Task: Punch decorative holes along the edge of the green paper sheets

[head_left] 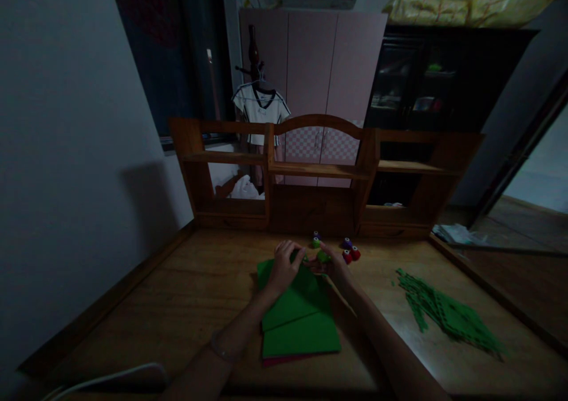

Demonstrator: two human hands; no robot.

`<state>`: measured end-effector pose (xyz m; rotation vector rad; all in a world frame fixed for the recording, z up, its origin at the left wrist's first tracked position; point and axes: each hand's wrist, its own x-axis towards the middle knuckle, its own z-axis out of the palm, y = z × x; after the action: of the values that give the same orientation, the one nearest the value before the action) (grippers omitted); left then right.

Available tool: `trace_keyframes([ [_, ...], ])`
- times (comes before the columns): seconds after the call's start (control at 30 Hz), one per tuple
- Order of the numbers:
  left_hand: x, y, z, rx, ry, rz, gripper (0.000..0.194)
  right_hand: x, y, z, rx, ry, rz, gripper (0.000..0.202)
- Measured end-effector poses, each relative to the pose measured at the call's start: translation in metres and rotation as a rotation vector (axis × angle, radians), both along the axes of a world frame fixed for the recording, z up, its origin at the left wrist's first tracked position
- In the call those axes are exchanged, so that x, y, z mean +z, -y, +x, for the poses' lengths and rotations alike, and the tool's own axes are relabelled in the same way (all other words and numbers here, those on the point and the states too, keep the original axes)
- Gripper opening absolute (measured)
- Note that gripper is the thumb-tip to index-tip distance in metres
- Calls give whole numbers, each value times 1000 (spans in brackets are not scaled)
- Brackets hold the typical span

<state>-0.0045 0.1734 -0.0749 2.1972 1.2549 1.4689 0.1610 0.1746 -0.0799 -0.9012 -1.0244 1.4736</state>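
My left hand [286,266] is closed at the far edge of a green sheet of paper [295,303], fingers bent and thumb toward the right. My right hand [336,266] is closed around a small green knob-like thing [323,257], which looks like a craft punch, beside the sheet's far right corner. Part of it is hidden by the fingers. A second green sheet [302,335] lies below, with a red edge [288,360] under it. Just beyond my hands stand several small punch-like pieces: green [316,243], purple [347,243] and red [355,252].
Cut green paper strips and scraps [448,312] lie in a heap on the right of the wooden desk [190,288]. A wooden shelf unit [319,169] rises along the back edge. A white cable [119,372] curves at the front left. A wall [102,152] borders the left side.
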Motion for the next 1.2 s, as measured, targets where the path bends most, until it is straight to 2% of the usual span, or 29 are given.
trace_keyframes([
  [0.17,0,1,0,26,-12,15,22,0,0,0,58,-89,-33,39],
  [0.4,-6,-6,-3,164,-33,-21,31,2,1,-1,45,-70,-44,38],
  [0.73,-8,-4,-3,223,-138,48,29,2,-2,0,35,-33,-47,35],
  [0.83,-7,-4,-3,239,-133,47,29,5,-1,3,-44,40,19,43],
  [0.93,-8,-5,-4,251,-130,43,30,9,2,8,-211,33,111,46],
  [1.03,-10,-6,-4,247,-123,34,30,13,3,12,-366,-3,105,45],
  [1.13,-12,-7,-3,217,-112,13,32,12,1,13,-434,75,71,47],
  [1.2,-13,-8,-3,189,-103,-5,34,9,1,12,-454,162,120,46],
])
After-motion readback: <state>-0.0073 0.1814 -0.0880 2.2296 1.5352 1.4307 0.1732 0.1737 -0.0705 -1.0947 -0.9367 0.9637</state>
